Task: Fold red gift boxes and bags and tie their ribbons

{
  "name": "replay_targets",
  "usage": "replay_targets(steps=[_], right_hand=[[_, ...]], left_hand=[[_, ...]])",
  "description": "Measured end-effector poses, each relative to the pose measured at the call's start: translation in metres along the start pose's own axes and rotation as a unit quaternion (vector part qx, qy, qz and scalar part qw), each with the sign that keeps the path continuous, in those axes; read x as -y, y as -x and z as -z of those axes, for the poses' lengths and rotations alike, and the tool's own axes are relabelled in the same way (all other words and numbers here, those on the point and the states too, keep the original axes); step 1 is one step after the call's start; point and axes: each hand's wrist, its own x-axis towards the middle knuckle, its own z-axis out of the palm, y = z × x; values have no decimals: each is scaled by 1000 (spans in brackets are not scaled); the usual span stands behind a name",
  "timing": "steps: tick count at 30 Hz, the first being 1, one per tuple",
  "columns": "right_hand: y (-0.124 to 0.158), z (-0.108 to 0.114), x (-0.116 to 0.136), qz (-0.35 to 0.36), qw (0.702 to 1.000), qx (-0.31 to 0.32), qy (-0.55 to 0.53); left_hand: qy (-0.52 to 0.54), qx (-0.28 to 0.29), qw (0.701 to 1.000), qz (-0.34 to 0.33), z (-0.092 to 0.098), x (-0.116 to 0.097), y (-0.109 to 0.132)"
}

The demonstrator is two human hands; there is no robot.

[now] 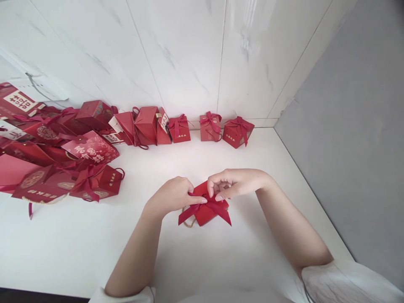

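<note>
A small red gift box point(206, 216) lies on the white table with a dark red ribbon point(221, 211) tied in a bow on top. Its two ribbon tails spread toward me, left and right. My left hand point(173, 195) is closed on the ribbon at the left of the bow, thumb stretched along the knot. Over the box's right side, my right hand point(232, 184) has curled fingers, with thumb and index fingertips a little apart by the bow. Any ribbon behind those fingers is hidden. A gold twisted cord point(188, 223) shows at the box's lower left.
Several red gift boxes point(97, 181) crowd the table's left side. More stand along the tiled wall point(189, 50), among them a box with a bow point(179, 132) and a tilted box point(235, 134). The table's right edge point(312, 191) borders a grey surface.
</note>
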Motion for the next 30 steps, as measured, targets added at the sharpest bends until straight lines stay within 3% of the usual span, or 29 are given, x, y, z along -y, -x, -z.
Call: replay_targets(steps=[7,13,18,25,30], right_hand=[[-3,2,-5,-34,999,3,2],[-4,2,-6,-19,998,-22,-63],[-2,3,-5,-14,997,-6,-81],[-5,1,-4,0,1000,1,9],[-6,-5,-3,25,998,-33,53]], left_hand=[[5,14,1000,-24,5,3,2],[4,-4,1000,-16,3,2,-2],[7,-10,1000,-3,3,4,-3],[-25,-18,999,-22,2,0,-5],[-55,-46,997,-19,-4,-2,-6]])
